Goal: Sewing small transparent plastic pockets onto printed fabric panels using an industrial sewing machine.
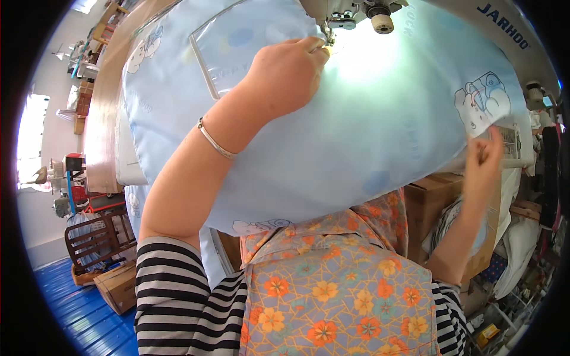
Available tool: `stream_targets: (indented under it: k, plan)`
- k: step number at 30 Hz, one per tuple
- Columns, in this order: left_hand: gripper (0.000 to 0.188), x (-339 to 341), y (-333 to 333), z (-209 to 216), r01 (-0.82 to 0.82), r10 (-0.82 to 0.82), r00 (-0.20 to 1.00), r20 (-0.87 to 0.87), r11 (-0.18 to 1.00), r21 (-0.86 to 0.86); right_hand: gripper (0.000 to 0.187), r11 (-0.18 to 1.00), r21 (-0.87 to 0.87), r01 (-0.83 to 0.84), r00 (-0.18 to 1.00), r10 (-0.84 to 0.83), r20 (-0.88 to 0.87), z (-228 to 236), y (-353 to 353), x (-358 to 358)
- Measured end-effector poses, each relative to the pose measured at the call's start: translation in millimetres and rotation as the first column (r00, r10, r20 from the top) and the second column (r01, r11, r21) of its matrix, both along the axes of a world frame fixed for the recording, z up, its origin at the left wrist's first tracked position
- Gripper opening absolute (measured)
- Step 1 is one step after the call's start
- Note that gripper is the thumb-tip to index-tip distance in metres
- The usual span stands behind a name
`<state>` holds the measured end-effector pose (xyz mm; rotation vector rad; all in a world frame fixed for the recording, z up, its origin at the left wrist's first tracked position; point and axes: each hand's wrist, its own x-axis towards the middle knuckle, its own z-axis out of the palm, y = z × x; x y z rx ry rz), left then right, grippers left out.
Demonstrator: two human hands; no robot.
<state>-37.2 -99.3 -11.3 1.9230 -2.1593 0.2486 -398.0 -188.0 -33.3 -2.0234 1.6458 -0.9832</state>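
Note:
A large light blue printed fabric (356, 142) with cartoon animals spreads over the sewing table and hangs over its near edge. My left hand (291, 74) rests on it, right by the presser foot (330, 39) of the sewing machine (350, 12). Its fingers are bent together on the cloth at the needle, and the fingertips are partly hidden. At the far right my right hand (484, 155) pinches the fabric's edge below a printed animal. Left of my left hand lies a clear panel with a white border (208, 74), on the fabric.
A lamp lights the cloth right of the needle. Cardboard boxes (436, 187) stand under the table at right. White cloth (513, 255) hangs beside them. At left are a wooden tabletop (107, 118), a brown slatted chair (98, 240) and another box (116, 285) on the blue floor.

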Motion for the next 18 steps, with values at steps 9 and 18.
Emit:
stream_targets:
  k: [9, 18]
  plan:
    - [0.036, 22.5, -13.5, 14.2, 0.027, -0.026, 1.000, -0.011, 0.991, 0.134, 0.019, 0.544, 0.426, -0.723, 0.686, 0.491, 0.537, -43.9, 147.2, 59.0]
    - [0.034, 19.2, -14.8, 2.1, 0.017, -0.018, 1.000, 0.014, 0.996, 0.087, 0.010, 0.697, 0.453, -0.555, 0.763, 0.210, 0.611, -32.7, 111.4, 34.8]
